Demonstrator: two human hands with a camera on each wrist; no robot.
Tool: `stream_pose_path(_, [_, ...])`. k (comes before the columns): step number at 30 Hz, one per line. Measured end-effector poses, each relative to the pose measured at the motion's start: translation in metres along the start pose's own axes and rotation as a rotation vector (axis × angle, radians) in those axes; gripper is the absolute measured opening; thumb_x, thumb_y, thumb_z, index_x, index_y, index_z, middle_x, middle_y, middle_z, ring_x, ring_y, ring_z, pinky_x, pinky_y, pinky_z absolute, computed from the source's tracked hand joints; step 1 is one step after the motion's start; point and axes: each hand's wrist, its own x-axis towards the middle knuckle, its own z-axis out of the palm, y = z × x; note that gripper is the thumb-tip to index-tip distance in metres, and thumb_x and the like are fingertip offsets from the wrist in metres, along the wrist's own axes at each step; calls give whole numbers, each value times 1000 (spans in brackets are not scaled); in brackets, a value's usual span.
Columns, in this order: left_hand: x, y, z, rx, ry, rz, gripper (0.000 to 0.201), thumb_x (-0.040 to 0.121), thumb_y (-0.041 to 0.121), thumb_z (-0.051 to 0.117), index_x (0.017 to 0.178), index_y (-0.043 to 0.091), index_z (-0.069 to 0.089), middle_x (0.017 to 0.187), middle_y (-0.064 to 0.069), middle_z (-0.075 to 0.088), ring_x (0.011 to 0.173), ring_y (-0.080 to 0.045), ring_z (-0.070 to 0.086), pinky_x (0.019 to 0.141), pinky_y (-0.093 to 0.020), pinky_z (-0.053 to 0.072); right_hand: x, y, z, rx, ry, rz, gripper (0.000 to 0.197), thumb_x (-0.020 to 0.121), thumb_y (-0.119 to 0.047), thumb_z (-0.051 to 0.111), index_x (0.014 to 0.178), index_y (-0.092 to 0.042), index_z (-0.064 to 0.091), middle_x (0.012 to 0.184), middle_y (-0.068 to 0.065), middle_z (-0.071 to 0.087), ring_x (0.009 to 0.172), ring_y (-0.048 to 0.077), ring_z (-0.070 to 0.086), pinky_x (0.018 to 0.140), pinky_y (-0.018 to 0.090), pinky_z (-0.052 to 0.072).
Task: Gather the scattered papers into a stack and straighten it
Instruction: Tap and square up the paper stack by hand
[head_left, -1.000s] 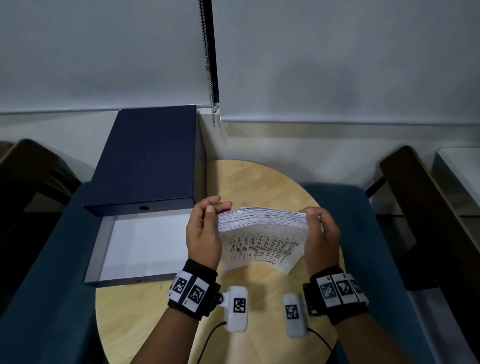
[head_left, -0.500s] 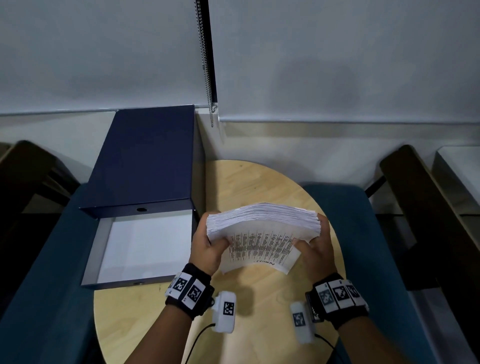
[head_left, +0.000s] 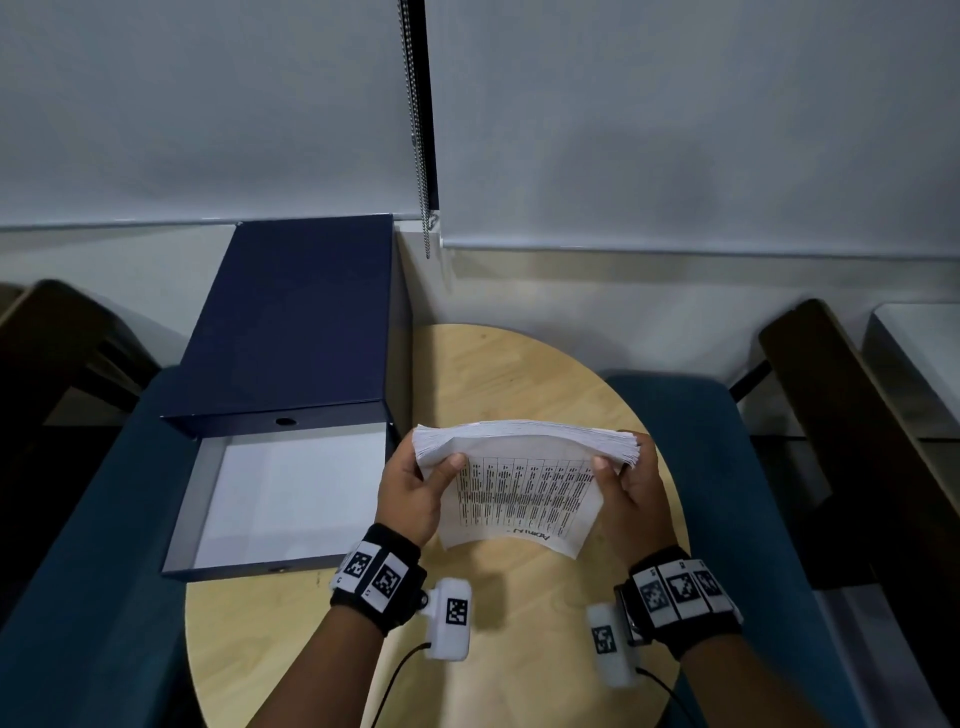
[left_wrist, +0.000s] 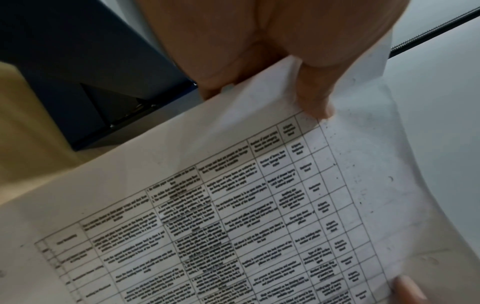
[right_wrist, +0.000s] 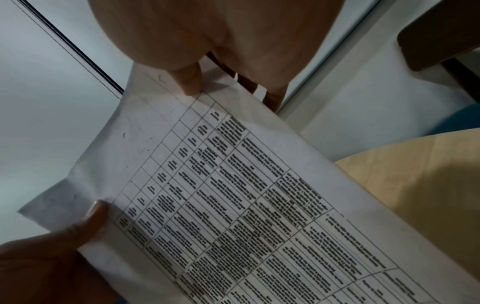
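A thick stack of white papers with a printed table on the near sheet stands tilted on edge over the round wooden table. My left hand grips its left upper corner, thumb on the printed face. My right hand grips the right upper corner the same way. The left wrist view shows the printed sheet under my left thumb. In the right wrist view the sheet is pinched by my right thumb, with the left thumb at the far corner.
An open dark blue box file lies at the left, its lid raised and its white-lined tray beside my left hand. Blue chairs flank the table. A blind chain hangs at the wall behind.
Both hands have shifted from the stack's sides to its upper corners, thumbs now on the printed face. The stack has lowered a little and tilted more upright.
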Motion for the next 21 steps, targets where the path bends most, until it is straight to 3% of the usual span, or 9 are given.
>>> stream_pose_path(6, [0,1,-1,15,-12,-3,20,77,11,67,96,15,63,88,12,74,84,-3,67,78,-17,52,1,1,-1,-5,9,5,25,87,-30,51,100,-50,46,100,-8,67,93,8,65,84,33,51])
stream_pose_path(13, [-1,5,-2,31,-76,17,18,77,9,65,92,5,57,78,20,67,76,3,62,72,-12,49,-1,-1,-4,3,2,21,33,86,-28,52,99,-57,45,105,-3,66,100,19,65,90,42,52])
stream_pose_path(18, [-2,4,-4,-19,-67,-5,21,78,9,66,96,12,57,84,12,71,81,-3,65,74,-17,51,-2,-4,-4,-9,2,8,37,87,-28,52,102,-60,44,106,-6,65,100,18,65,90,41,52])
stream_pose_path(21, [-1,6,0,-6,-68,1,20,80,10,65,98,13,56,86,13,71,82,-3,66,74,-17,52,-3,-6,-2,-19,-7,23,29,88,-29,49,104,-52,46,105,-6,66,99,16,65,90,44,54])
